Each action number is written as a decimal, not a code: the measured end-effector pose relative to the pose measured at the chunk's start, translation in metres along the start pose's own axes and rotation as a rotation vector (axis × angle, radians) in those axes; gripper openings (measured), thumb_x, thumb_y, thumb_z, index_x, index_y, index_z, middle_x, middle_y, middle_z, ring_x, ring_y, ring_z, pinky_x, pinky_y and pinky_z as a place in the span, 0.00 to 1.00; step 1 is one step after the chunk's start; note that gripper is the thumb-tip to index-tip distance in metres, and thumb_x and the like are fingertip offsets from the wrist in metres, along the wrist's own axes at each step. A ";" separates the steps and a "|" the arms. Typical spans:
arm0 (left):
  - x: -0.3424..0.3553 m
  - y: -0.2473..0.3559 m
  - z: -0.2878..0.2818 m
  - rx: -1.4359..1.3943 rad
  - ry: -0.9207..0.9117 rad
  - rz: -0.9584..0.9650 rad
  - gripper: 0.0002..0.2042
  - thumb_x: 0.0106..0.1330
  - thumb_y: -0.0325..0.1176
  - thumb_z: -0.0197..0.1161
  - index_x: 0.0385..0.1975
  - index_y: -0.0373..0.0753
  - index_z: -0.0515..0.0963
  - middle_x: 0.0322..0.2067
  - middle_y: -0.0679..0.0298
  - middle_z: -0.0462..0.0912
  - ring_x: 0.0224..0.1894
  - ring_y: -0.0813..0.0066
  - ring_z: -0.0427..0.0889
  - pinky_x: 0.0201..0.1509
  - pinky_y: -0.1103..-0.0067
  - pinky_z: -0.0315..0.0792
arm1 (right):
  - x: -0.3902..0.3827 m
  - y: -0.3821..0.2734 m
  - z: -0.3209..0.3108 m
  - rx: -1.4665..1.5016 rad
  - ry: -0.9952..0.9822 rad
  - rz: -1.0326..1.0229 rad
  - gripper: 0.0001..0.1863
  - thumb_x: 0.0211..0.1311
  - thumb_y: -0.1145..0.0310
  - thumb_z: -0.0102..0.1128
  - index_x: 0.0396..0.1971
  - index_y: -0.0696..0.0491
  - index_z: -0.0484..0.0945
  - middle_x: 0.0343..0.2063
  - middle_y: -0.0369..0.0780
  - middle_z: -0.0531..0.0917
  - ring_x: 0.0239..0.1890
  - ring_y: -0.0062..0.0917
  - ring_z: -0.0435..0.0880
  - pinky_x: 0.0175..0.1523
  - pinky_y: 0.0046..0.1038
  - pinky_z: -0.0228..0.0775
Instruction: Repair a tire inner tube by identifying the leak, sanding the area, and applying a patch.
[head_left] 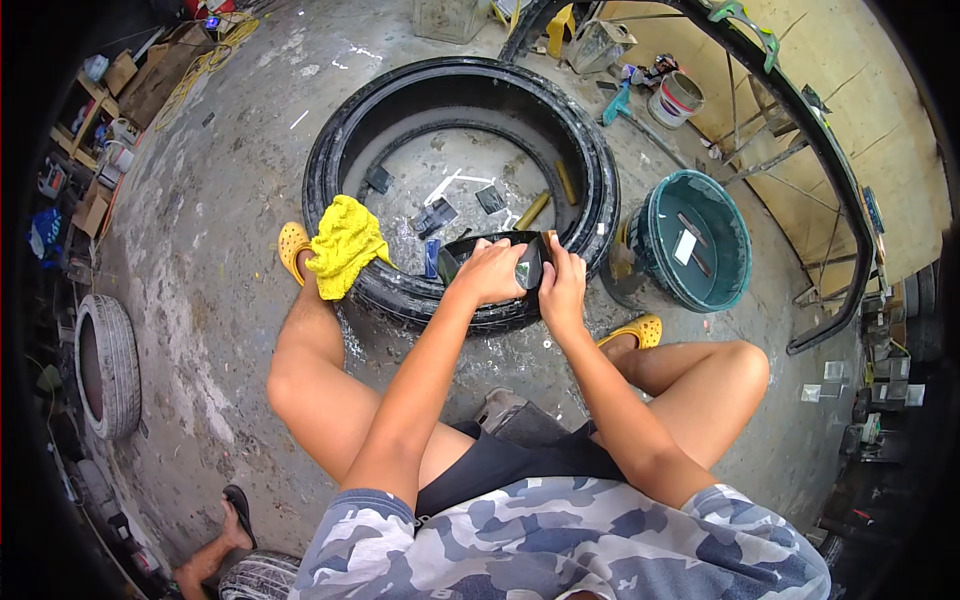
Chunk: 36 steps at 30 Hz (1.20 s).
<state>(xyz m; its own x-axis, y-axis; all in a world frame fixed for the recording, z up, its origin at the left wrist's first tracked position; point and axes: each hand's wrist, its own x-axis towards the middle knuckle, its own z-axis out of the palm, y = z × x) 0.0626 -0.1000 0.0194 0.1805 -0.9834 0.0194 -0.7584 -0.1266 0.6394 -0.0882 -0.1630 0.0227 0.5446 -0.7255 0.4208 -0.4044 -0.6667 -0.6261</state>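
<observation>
Both hands are over the near rim of a large black tyre (pixel 340 130) lying flat on the floor. Between them is a glossy black, curved piece (pixel 452 262) with a flat dark face, its exact kind unclear. My left hand (pixel 490 272) lies across it with bent fingers pressed to its surface; anything under them is hidden. Its right end is gripped by my right hand (pixel 563 285), thumb on the near side and fingers along the edge. A crumpled yellow cloth (pixel 345 245) hangs over the tyre's left rim.
Inside the tyre lie dark sheets (pixel 434 217), a blue block (pixel 431 258) and a yellowish stick (pixel 532 211). A teal bucket (pixel 742 230) stands at right, beside a black curved frame (pixel 850 190). Another tyre (pixel 122 365) is at left; a person's sandalled foot (pixel 237 520) shows lower left.
</observation>
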 end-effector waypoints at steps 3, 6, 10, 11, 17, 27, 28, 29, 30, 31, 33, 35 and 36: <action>-0.010 -0.007 -0.008 0.038 -0.020 -0.049 0.26 0.47 0.46 0.67 0.45 0.36 0.78 0.36 0.49 0.79 0.43 0.55 0.78 0.53 0.67 0.64 | -0.041 -0.029 -0.008 0.134 -0.068 0.057 0.25 0.59 0.81 0.54 0.59 0.57 0.71 0.36 0.49 0.77 0.41 0.44 0.73 0.51 0.41 0.65; -0.007 -0.009 -0.003 0.043 0.000 -0.006 0.27 0.46 0.44 0.67 0.46 0.36 0.77 0.36 0.50 0.79 0.43 0.55 0.78 0.53 0.68 0.64 | -0.033 -0.017 -0.003 0.112 -0.038 0.008 0.25 0.59 0.81 0.54 0.59 0.57 0.72 0.36 0.48 0.77 0.41 0.44 0.73 0.50 0.40 0.66; -0.002 0.000 -0.001 0.030 -0.025 0.000 0.28 0.45 0.44 0.68 0.47 0.35 0.76 0.37 0.49 0.79 0.43 0.54 0.78 0.54 0.67 0.65 | 0.004 -0.008 -0.001 -0.028 -0.053 -0.005 0.26 0.59 0.81 0.53 0.60 0.56 0.71 0.36 0.48 0.77 0.41 0.43 0.73 0.50 0.39 0.66; -0.003 -0.004 -0.005 0.042 -0.049 -0.010 0.29 0.46 0.44 0.68 0.48 0.34 0.76 0.39 0.48 0.79 0.44 0.53 0.78 0.54 0.66 0.65 | -0.007 -0.014 -0.001 0.019 -0.054 -0.004 0.27 0.58 0.81 0.53 0.61 0.56 0.70 0.36 0.48 0.77 0.41 0.43 0.73 0.50 0.39 0.67; -0.004 0.005 -0.008 0.013 -0.029 -0.020 0.25 0.45 0.42 0.67 0.44 0.36 0.77 0.38 0.49 0.80 0.45 0.55 0.78 0.54 0.67 0.65 | -0.005 0.002 0.001 -0.080 -0.056 -0.077 0.29 0.58 0.81 0.54 0.62 0.55 0.69 0.35 0.47 0.76 0.40 0.42 0.72 0.48 0.39 0.66; -0.001 0.003 -0.003 -0.014 -0.049 -0.045 0.27 0.44 0.42 0.68 0.45 0.34 0.77 0.40 0.49 0.79 0.46 0.55 0.78 0.55 0.66 0.64 | 0.007 0.002 0.005 -0.161 -0.055 0.004 0.28 0.58 0.79 0.54 0.62 0.51 0.70 0.37 0.47 0.76 0.41 0.43 0.74 0.48 0.40 0.65; 0.000 -0.003 -0.006 -0.018 -0.035 -0.039 0.25 0.44 0.43 0.68 0.42 0.34 0.77 0.39 0.49 0.80 0.45 0.54 0.78 0.54 0.66 0.65 | 0.015 -0.002 0.006 -0.192 -0.060 0.012 0.28 0.58 0.79 0.54 0.62 0.51 0.70 0.37 0.47 0.76 0.41 0.44 0.74 0.48 0.40 0.65; -0.001 -0.003 -0.004 -0.020 -0.037 -0.042 0.25 0.44 0.43 0.68 0.42 0.34 0.77 0.39 0.49 0.80 0.45 0.54 0.78 0.54 0.66 0.65 | 0.019 -0.005 0.006 -0.223 -0.065 0.021 0.28 0.58 0.79 0.54 0.61 0.50 0.71 0.37 0.47 0.77 0.41 0.44 0.74 0.48 0.41 0.65; -0.003 -0.004 -0.001 -0.001 -0.043 -0.038 0.26 0.45 0.45 0.68 0.44 0.36 0.77 0.37 0.50 0.80 0.44 0.55 0.78 0.53 0.67 0.64 | 0.002 -0.004 0.004 -0.106 -0.050 0.015 0.28 0.58 0.80 0.54 0.61 0.50 0.71 0.36 0.47 0.77 0.40 0.44 0.74 0.48 0.41 0.65; -0.004 -0.007 -0.001 0.023 -0.042 -0.039 0.26 0.47 0.47 0.68 0.45 0.38 0.77 0.35 0.50 0.80 0.43 0.56 0.78 0.53 0.67 0.64 | -0.020 -0.005 0.003 0.017 -0.035 -0.001 0.28 0.58 0.80 0.55 0.61 0.50 0.71 0.36 0.47 0.78 0.40 0.44 0.74 0.48 0.42 0.66; -0.011 -0.013 0.004 0.051 0.022 -0.014 0.27 0.47 0.47 0.68 0.47 0.38 0.77 0.35 0.51 0.79 0.43 0.56 0.78 0.54 0.67 0.64 | -0.050 -0.006 -0.005 0.056 -0.066 -0.006 0.28 0.58 0.80 0.55 0.61 0.53 0.71 0.35 0.48 0.77 0.39 0.43 0.73 0.48 0.41 0.66; -0.007 -0.014 0.009 0.048 0.049 0.002 0.27 0.48 0.45 0.67 0.47 0.37 0.77 0.34 0.51 0.80 0.43 0.56 0.78 0.54 0.67 0.64 | -0.027 0.001 0.000 -0.044 -0.061 -0.090 0.29 0.59 0.79 0.54 0.63 0.53 0.69 0.35 0.48 0.76 0.39 0.44 0.72 0.47 0.41 0.65; -0.003 -0.006 0.006 0.023 0.022 0.003 0.26 0.48 0.45 0.67 0.47 0.37 0.77 0.34 0.51 0.80 0.43 0.56 0.78 0.54 0.67 0.64 | -0.006 0.008 0.002 -0.111 -0.068 -0.086 0.30 0.60 0.78 0.53 0.65 0.53 0.66 0.34 0.49 0.75 0.40 0.44 0.72 0.46 0.42 0.64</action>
<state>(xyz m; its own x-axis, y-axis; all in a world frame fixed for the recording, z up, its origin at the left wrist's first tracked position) 0.0634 -0.0967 0.0107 0.1916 -0.9807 0.0390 -0.7729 -0.1263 0.6218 -0.0931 -0.1638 0.0134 0.6276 -0.6539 0.4225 -0.4304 -0.7437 -0.5116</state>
